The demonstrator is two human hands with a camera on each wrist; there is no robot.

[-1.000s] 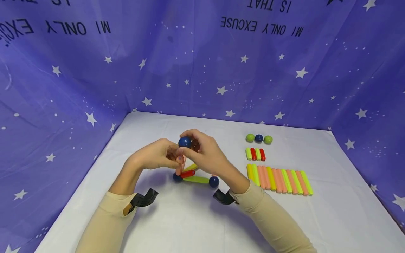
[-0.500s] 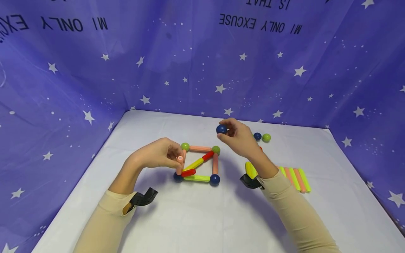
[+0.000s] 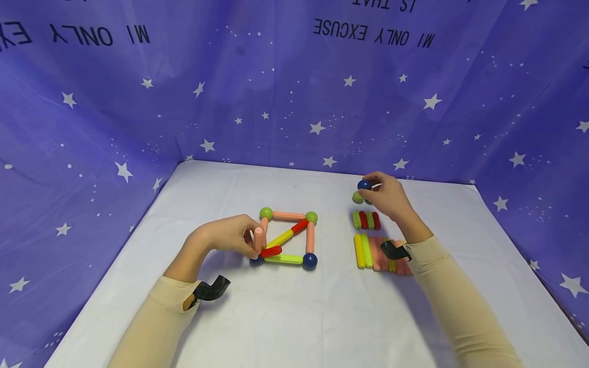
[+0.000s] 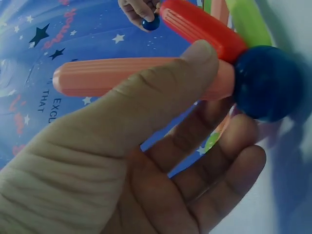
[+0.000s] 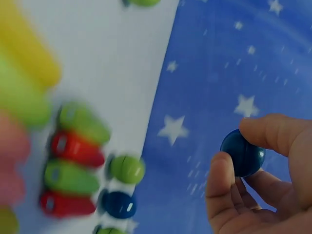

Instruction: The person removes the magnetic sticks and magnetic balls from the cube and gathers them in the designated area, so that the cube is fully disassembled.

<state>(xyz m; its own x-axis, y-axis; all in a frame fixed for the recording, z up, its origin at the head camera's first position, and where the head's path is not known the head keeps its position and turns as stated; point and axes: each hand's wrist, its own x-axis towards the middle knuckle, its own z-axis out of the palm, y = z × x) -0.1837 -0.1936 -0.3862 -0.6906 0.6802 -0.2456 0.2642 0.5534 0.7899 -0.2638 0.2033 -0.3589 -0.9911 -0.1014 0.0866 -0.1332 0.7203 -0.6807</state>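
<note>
The held blue ball (image 3: 364, 185) moved right, above white tabletop (image 3: 285, 322), beside starry drapes (image 3: 280, 138).

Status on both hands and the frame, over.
Left hand pinching pink stick, standing on corner ball. Right hand holding blue ball near loose balls. Frame on table; red stick crowding that corner.
</note>
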